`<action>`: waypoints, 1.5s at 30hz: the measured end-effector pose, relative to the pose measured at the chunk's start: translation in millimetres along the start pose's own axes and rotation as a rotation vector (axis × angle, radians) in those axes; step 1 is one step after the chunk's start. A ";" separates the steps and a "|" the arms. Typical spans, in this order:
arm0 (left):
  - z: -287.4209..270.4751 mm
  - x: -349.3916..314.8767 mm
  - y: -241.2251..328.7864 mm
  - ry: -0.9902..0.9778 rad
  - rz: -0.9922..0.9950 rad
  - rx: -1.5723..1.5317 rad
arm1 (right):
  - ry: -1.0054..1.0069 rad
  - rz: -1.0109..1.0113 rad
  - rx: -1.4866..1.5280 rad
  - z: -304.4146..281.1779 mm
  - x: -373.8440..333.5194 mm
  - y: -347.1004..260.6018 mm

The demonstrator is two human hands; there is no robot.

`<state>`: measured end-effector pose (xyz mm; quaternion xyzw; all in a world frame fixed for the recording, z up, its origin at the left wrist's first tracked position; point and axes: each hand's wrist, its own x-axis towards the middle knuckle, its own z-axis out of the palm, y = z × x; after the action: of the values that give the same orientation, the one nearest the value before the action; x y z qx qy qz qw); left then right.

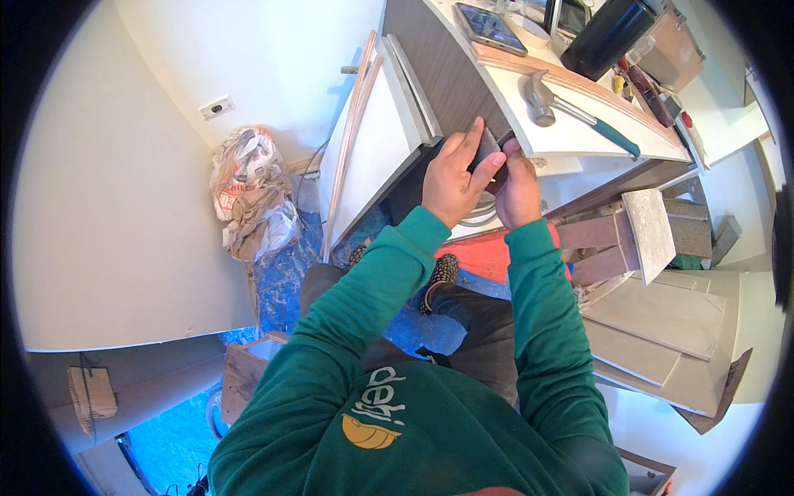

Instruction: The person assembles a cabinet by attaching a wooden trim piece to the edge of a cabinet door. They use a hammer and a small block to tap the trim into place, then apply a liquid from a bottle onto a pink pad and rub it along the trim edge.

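Note:
Both my hands meet at the lower corner of a cabinet with a brown woodgrain side (pixel 438 62) and a white panel (pixel 571 124). Between the thumb and fingers of my left hand (pixel 453 183) is a small dark flat piece (pixel 489 149), held close to the corner. My right hand (pixel 519 192) is right beside it, its fingers curled up under the white panel's edge. Whatever those fingers pinch is mostly hidden. A claw hammer (pixel 542 103) with a green grip lies on the white panel, above my right hand.
A phone (pixel 490 27), a black cylinder (pixel 608 41) and a wooden strip (pixel 579 83) lie on the cabinet. White boards (pixel 364 140) lean at the left, near a stuffed plastic bag (pixel 252 182). Blue sheeting (pixel 285 285) covers the floor. Loose panels (pixel 662 318) stand at right.

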<state>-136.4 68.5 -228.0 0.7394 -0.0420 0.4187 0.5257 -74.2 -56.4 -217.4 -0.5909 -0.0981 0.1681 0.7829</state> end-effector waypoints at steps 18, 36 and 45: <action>-19.0 4.6 -15.0 0.133 -0.083 -0.051 | 0.002 -0.012 0.002 9.6 6.8 -6.0; -47.2 -89.8 -0.1 0.016 -0.370 -0.146 | -0.023 0.060 -0.152 -5.6 -24.4 2.4; -33.2 -212.2 0.2 -0.170 -0.828 -0.284 | -0.346 0.489 -0.320 -51.4 -197.7 88.5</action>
<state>-292.7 15.2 -365.5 0.6460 0.1573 0.1005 0.7401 -251.8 -155.6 -307.8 -0.6750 -0.1099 0.4312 0.5885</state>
